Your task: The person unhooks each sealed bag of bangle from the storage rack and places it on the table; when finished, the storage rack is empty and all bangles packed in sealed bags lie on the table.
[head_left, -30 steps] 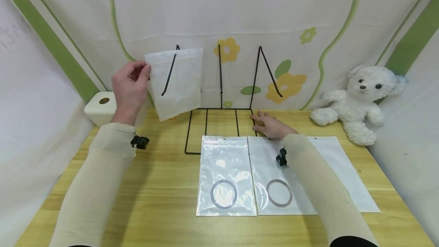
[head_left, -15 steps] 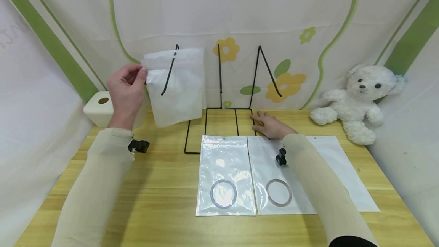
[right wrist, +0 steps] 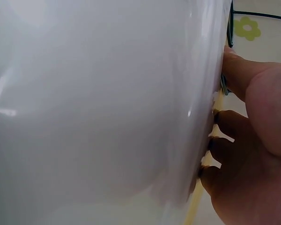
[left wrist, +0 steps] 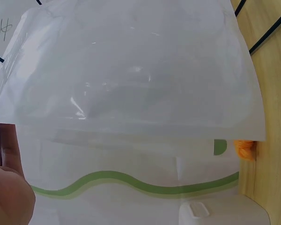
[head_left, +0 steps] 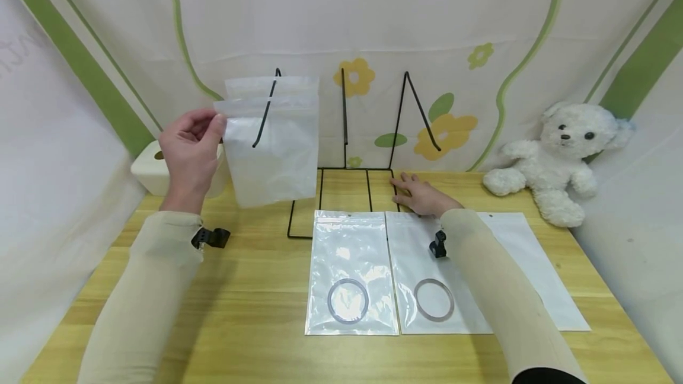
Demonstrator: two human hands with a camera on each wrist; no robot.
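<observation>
My left hand [head_left: 191, 150] pinches the upper left edge of a white zip bag [head_left: 272, 159] that hangs on the left hook of a black wire rack [head_left: 344, 168]. The hook's arm passes through the bag's top. Behind it, the top of another white bag [head_left: 245, 85] shows higher up on the same hook. In the left wrist view, the glossy bag [left wrist: 145, 70] fills most of the picture beside my fingers. My right hand [head_left: 424, 194] rests with fingers spread at the right side of the rack's base, thumb and fingertips down by the wire.
Flat white zip bags lie in front of the rack; the left one [head_left: 349, 253] and middle one [head_left: 405, 313] each show a ring. A third bag [head_left: 539, 277] lies right of my forearm. A white tissue box [head_left: 149, 170] stands left, a white teddy bear [head_left: 560, 159] right.
My left hand has moved down and left, drawing the front bag forward along the hook; the bag behind now shows above it. My right hand has stayed put.
</observation>
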